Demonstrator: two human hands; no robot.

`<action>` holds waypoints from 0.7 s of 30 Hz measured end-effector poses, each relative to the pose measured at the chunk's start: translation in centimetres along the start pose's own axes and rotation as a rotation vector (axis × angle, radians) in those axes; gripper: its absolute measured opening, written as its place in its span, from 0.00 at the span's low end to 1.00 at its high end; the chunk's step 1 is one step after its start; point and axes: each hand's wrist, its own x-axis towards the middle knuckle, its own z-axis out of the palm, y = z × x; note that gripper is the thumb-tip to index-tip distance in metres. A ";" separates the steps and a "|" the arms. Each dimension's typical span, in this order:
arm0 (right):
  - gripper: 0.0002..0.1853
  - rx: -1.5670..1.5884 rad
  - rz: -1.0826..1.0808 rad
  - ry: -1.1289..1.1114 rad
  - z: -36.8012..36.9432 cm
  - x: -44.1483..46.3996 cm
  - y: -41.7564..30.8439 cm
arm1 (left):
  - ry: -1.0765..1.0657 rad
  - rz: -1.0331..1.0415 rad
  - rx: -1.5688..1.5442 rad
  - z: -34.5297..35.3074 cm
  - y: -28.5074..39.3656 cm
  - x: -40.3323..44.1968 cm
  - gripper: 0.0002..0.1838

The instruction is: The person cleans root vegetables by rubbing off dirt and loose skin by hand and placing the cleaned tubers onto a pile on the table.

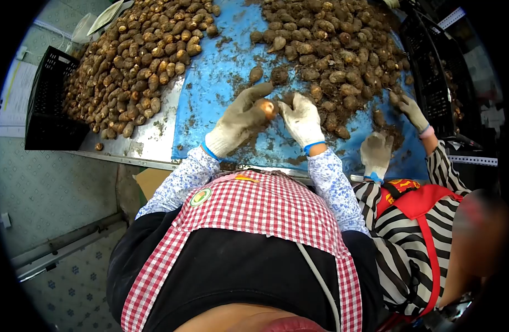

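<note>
My left hand, in a soiled white work glove, is closed around a small brown taro corm. The corm's pale, pinkish-orange end faces my right hand. My right hand, gloved too, is close beside that end with its fingers drawn together. Whether it grips anything small is hidden from this angle. Both hands are above the blue sheet, which is strewn with dirt. Just beyond my fingers lie two loose corms, one of them a dark taro corm.
Cleaner taro corms are heaped at the left, beside a black crate. A dirt-covered taro heap spreads at the back right, near another black crate. At my right, a co-worker's gloved hands work over the same sheet.
</note>
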 end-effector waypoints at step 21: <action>0.10 -0.110 -0.493 -0.032 -1.5 -0.5 -3.9 | 0.451 -0.354 -0.983 -1.5 -4.8 2.6 0.22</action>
